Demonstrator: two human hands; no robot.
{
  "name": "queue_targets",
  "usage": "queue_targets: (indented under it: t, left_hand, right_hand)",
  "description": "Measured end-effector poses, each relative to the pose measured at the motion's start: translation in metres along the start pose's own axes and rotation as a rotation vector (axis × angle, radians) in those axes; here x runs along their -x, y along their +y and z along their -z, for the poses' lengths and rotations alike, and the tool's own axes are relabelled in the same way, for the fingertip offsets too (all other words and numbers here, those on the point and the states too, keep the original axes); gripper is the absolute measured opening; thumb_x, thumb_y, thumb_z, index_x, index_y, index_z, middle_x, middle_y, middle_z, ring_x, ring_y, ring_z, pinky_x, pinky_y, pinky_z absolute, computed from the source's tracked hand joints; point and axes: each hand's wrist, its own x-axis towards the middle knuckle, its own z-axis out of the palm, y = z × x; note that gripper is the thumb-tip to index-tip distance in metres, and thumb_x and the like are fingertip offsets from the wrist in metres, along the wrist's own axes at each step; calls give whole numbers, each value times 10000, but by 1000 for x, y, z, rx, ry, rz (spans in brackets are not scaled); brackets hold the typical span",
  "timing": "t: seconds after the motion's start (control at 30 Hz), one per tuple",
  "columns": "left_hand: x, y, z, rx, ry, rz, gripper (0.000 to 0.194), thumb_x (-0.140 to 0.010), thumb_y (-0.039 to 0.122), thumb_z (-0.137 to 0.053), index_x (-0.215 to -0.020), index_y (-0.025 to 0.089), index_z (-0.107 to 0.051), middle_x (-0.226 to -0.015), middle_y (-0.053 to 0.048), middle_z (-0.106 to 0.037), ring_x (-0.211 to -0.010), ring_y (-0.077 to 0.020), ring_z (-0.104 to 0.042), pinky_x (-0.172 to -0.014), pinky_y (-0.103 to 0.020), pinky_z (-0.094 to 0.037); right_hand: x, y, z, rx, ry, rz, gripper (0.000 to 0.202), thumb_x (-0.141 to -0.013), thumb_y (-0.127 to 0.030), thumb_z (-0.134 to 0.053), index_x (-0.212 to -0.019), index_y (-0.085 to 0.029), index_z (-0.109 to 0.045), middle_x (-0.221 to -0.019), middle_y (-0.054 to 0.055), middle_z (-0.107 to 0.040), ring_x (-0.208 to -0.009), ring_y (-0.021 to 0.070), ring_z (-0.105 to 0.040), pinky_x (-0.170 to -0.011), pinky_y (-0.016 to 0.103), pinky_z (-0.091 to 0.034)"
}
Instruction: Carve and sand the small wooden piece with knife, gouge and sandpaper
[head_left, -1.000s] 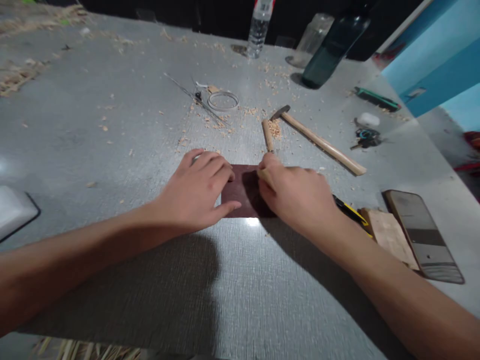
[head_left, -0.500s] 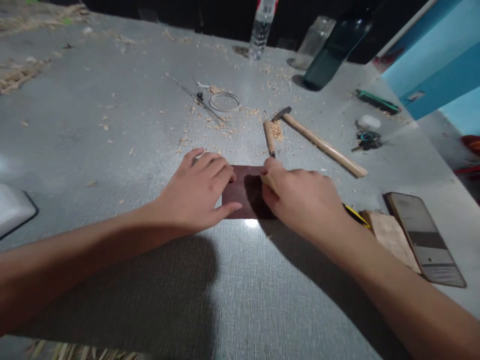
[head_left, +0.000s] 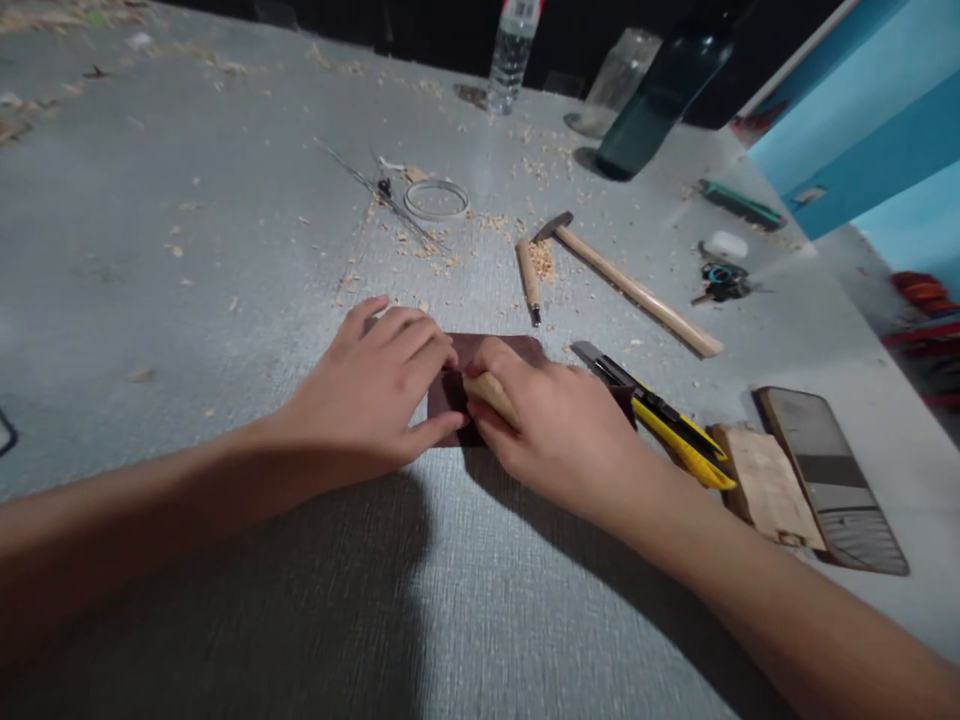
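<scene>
Reddish-brown sheet [head_left: 521, 347] near-centre on surface [head_left: 510, 580]; left hand [head_left: 382, 385] loosely spread at its left end. Right hand [head_left: 559, 420], grip pinching wood piece [head_left: 492, 397], just slid left, baring more of yellow knife [head_left: 667, 424]; seemingly a rubbing stroke.

The person's left forearm [head_left: 165, 485] and right forearm [head_left: 739, 565] slant inward from the lower corners, both bare. The left hand [head_left: 371, 385] lies palm down, fingers bent, thumb spread apart toward the right. Just beside it, the right hand [head_left: 559, 425] is curled, index finger and thumb in a pinch.
</scene>
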Motion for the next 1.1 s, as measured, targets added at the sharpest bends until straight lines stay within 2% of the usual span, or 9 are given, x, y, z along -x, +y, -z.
queue_targets:
  t: [0.13,0.23,0.3,0.47,0.53,0.67,0.83,0.97,1.1]
  left_hand:
    - [-1,0,-1,-33,5,13,437,-925,529,-698,-1217,204,-698,-1289,-153,-700,-1374,-402,-555,-1259,-655,-262]
    - [-1,1,-2,-21,17,5,411,-940,519,-691,-1206,206,-697,-1292,-140,-703,-1365,-379,-564,-1268,-636,-255]
    - [0,1,-3,-17,26,4,416,-946,515,-683,-1223,204,-688,-1300,-135,-699,-1359,-365,-567,-1273,-620,-257]
    - [1,0,-3,-23,12,0,394,-962,499,-657,-1224,205,-672,-1290,-124,-691,-1345,-345,-572,-1272,-611,-265]
    - [1,0,-3,-31,7,-7,397,-966,501,-652,-1220,197,-671,-1276,-127,-692,-1340,-349,-574,-1272,-617,-261]
    - [1,0,-3,-48,17,-11,456,-958,528,-657,-1240,170,-673,-1302,-155,-685,-1340,-376,-569,-1268,-629,-260]
    - [0,0,-2,-32,6,-4,405,-961,501,-651,-1219,190,-673,-1267,-133,-694,-1327,-364,-582,-1276,-631,-245]
    - [0,-1,-2,-31,21,-4,457,-950,540,-658,-1217,169,-680,-1297,-157,-687,-1331,-382,-576,-1270,-626,-258]
    - [0,-1,-2,-32,5,-12,437,-950,506,-659,-1218,161,-679,-1284,-155,-690,-1322,-376,-586,-1271,-636,-252]
  right_hand:
    - [-6,19,9,221,-22,-150,321,-1000,-264,-466,-1276,-195,-616,-840,133,-786,-644,270,-690,-570,330,-235]
    - [-8,29,14,294,-20,-209,322,-1014,-315,-462,-1249,-185,-641,-817,137,-781,-626,272,-678,-568,328,-221]
    - [-9,27,14,257,-2,-168,306,-1021,-330,-460,-1224,-194,-645,-797,110,-775,-614,255,-667,-571,325,-207]
    - [-5,10,5,113,-3,50,285,-1035,-297,-452,-1244,-205,-624,-799,69,-779,-592,214,-633,-588,326,-168]
    - [-4,7,3,96,3,49,266,-1039,-303,-451,-1217,-211,-627,-799,69,-778,-593,216,-631,-588,328,-165]
    - [-3,10,3,173,37,-52,240,-1015,-263,-466,-1180,-203,-630,-797,76,-769,-588,218,-629,-587,341,-150]
    - [-1,10,3,82,-24,80,254,-1032,-305,-459,-1197,-212,-628,-851,67,-780,-638,219,-655,-594,340,-177]
    - [-2,12,2,177,43,-62,267,-1021,-268,-453,-1202,-199,-637,-820,81,-777,-594,226,-626,-593,348,-144]
    - [-5,13,3,11,-60,133,279,-1019,-301,-490,-1247,-213,-626,-917,65,-797,-663,216,-661,-596,330,-196]
